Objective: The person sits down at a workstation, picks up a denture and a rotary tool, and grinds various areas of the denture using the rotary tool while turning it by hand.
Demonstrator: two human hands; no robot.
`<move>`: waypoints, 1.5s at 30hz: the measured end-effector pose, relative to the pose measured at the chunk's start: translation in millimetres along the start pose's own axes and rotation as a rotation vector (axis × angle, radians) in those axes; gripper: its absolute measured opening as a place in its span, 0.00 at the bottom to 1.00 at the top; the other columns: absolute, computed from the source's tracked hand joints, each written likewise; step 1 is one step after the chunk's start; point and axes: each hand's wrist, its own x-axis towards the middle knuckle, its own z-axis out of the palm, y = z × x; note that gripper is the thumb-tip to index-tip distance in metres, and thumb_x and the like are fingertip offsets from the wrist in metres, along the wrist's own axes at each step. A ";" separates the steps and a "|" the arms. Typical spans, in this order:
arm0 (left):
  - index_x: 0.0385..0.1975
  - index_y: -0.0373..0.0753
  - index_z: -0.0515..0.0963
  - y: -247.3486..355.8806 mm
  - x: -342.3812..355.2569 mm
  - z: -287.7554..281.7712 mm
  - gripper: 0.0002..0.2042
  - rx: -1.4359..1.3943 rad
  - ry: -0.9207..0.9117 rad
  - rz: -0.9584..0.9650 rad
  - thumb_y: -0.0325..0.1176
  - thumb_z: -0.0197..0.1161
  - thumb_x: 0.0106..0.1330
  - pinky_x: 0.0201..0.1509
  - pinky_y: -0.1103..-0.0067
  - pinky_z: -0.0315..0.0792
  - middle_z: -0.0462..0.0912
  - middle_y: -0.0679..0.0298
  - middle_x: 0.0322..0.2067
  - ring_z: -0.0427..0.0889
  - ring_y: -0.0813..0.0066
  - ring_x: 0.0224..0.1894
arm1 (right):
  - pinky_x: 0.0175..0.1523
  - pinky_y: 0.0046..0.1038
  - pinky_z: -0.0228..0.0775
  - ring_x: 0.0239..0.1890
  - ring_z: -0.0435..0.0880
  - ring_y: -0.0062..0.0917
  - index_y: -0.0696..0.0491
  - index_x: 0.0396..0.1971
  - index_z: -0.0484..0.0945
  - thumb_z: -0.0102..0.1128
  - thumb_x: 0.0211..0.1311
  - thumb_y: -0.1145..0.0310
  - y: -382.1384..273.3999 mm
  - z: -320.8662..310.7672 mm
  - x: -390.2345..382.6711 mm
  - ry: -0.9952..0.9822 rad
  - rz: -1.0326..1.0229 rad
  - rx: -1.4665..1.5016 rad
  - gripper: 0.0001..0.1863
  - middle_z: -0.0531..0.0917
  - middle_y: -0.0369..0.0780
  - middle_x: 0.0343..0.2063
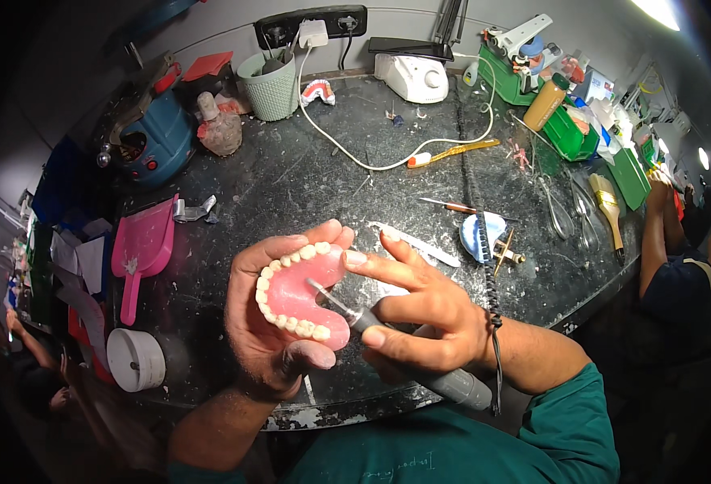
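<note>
A pink denture (292, 292) with an arch of cream teeth rests in my left hand (248, 310), its fingers curled behind it and the thumb near its lower end. My right hand (432, 315) grips a grey rotary handpiece (460, 389), held much like a pen. The handpiece's thin metal bur (323, 292) points at the inner curve of the pink base and appears to touch it. My right index fingertip reaches the denture's upper end. Pale dust coats my left fingers and palm. A black coiled cord (488, 274) runs past my right wrist.
Behind my hands lie a white spatula-like strip (420, 244), a blue-and-white dental mould (482, 236) and a red-handled tool (452, 206). A pink dustpan (145, 242) and white tub (135, 360) are at left. A brush (608, 206) lies right; a white control box (412, 78) stands behind.
</note>
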 end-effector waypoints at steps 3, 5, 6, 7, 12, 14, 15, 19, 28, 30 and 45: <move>0.61 0.30 0.57 0.0 0.0 1.5 0.47 -0.002 0.003 -0.005 0.47 0.80 0.48 0.72 0.56 0.59 0.65 0.39 0.63 0.66 0.47 0.67 | 0.65 0.66 0.54 0.59 0.76 0.56 0.56 0.40 0.78 0.67 0.52 0.84 -4.0 -3.6 3.2 0.037 0.108 0.059 0.15 0.77 0.44 0.36; 0.61 0.30 0.57 0.6 -0.6 2.3 0.47 0.007 0.007 -0.011 0.47 0.80 0.48 0.72 0.56 0.59 0.65 0.39 0.62 0.66 0.47 0.67 | 0.66 0.66 0.53 0.59 0.76 0.56 0.58 0.37 0.77 0.66 0.53 0.85 1.6 2.3 -1.0 0.050 0.000 0.005 0.13 0.77 0.47 0.38; 0.61 0.30 0.57 0.6 -0.3 1.1 0.47 0.007 -0.002 0.005 0.47 0.80 0.48 0.72 0.56 0.59 0.65 0.39 0.62 0.66 0.47 0.67 | 0.66 0.65 0.53 0.59 0.76 0.56 0.60 0.36 0.76 0.66 0.53 0.85 1.9 3.6 0.0 0.060 -0.029 0.023 0.12 0.77 0.48 0.39; 0.61 0.30 0.57 0.5 -0.1 -0.3 0.47 0.008 -0.010 0.022 0.47 0.80 0.47 0.72 0.56 0.60 0.65 0.39 0.62 0.66 0.47 0.67 | 0.66 0.65 0.52 0.59 0.75 0.56 0.61 0.35 0.75 0.66 0.54 0.86 2.0 4.3 0.7 0.070 -0.058 0.041 0.11 0.77 0.50 0.40; 0.61 0.32 0.57 -5.4 1.8 -8.3 0.47 0.033 -0.103 0.082 0.44 0.81 0.46 0.72 0.56 0.60 0.65 0.40 0.63 0.67 0.47 0.67 | 0.71 0.59 0.47 0.63 0.72 0.54 0.62 0.36 0.73 0.62 0.58 0.84 -3.8 -0.2 1.2 0.083 0.104 0.146 0.08 0.77 0.58 0.51; 0.61 0.32 0.57 -4.9 2.3 -10.4 0.47 0.043 -0.136 0.094 0.43 0.81 0.46 0.72 0.56 0.60 0.65 0.40 0.63 0.67 0.47 0.67 | 0.71 0.57 0.46 0.64 0.72 0.54 0.62 0.36 0.72 0.62 0.58 0.84 -3.3 -0.1 1.6 0.088 0.113 0.172 0.09 0.75 0.60 0.54; 0.62 0.33 0.57 -4.7 2.4 -11.2 0.47 0.046 -0.152 0.105 0.43 0.81 0.46 0.72 0.56 0.60 0.65 0.40 0.63 0.66 0.47 0.67 | 0.72 0.56 0.44 0.64 0.72 0.53 0.61 0.37 0.72 0.62 0.58 0.83 -3.3 -0.2 1.5 0.092 0.124 0.197 0.10 0.73 0.62 0.57; 0.62 0.33 0.57 -3.8 1.5 -8.9 0.46 0.036 -0.144 0.097 0.42 0.81 0.46 0.72 0.55 0.60 0.65 0.41 0.63 0.66 0.48 0.67 | 0.73 0.53 0.42 0.65 0.71 0.51 0.59 0.38 0.70 0.62 0.58 0.83 -2.6 -0.5 -0.4 0.061 0.097 0.165 0.11 0.72 0.63 0.58; 0.61 0.34 0.57 -5.9 3.0 -11.5 0.45 0.073 -0.203 0.144 0.39 0.81 0.46 0.72 0.56 0.60 0.65 0.40 0.63 0.66 0.48 0.67 | 0.72 0.55 0.45 0.64 0.72 0.52 0.61 0.38 0.71 0.61 0.58 0.84 -2.8 0.2 0.5 0.088 0.100 0.186 0.10 0.73 0.63 0.57; 0.61 0.34 0.58 -6.3 2.8 -11.1 0.45 0.065 -0.199 0.141 0.39 0.81 0.46 0.72 0.56 0.61 0.65 0.40 0.63 0.66 0.48 0.67 | 0.71 0.58 0.46 0.63 0.73 0.52 0.62 0.37 0.73 0.62 0.57 0.84 -2.7 1.3 0.1 0.111 0.071 0.161 0.10 0.74 0.61 0.55; 0.61 0.34 0.57 -4.8 2.1 -10.2 0.46 0.124 -0.194 0.154 0.41 0.81 0.46 0.71 0.57 0.62 0.65 0.39 0.62 0.67 0.48 0.67 | 0.65 0.67 0.53 0.57 0.77 0.54 0.57 0.39 0.78 0.66 0.52 0.85 -0.8 4.8 -2.0 0.162 0.020 0.088 0.14 0.75 0.44 0.37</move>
